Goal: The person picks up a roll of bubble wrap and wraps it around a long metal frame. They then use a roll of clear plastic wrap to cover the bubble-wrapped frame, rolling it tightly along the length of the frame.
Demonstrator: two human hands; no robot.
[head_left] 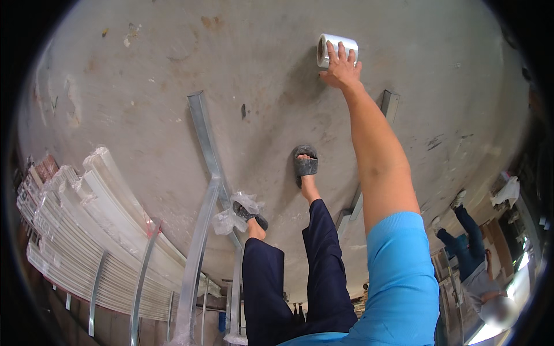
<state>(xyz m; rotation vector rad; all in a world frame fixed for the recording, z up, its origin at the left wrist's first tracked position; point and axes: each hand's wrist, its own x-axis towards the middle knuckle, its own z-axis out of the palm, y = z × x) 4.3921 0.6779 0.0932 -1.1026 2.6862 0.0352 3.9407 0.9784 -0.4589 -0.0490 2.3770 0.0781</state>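
Shiny clear-plastic film roll point(349, 42) looks weighty, slippery. The right hand point(340, 72) spreads unclenched fingers over it; its dark core point(321, 51), left of the fingertips, seems surest to hold

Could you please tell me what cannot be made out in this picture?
Head view: the palm of the right hand and any grip on the white roll, hidden by the hand's back.
Head view: the left hand, out of sight, probably beyond the frame.
Head view: part of the left sandal, covered by clear plastic.
Head view: a dark fragment, too small to identify.
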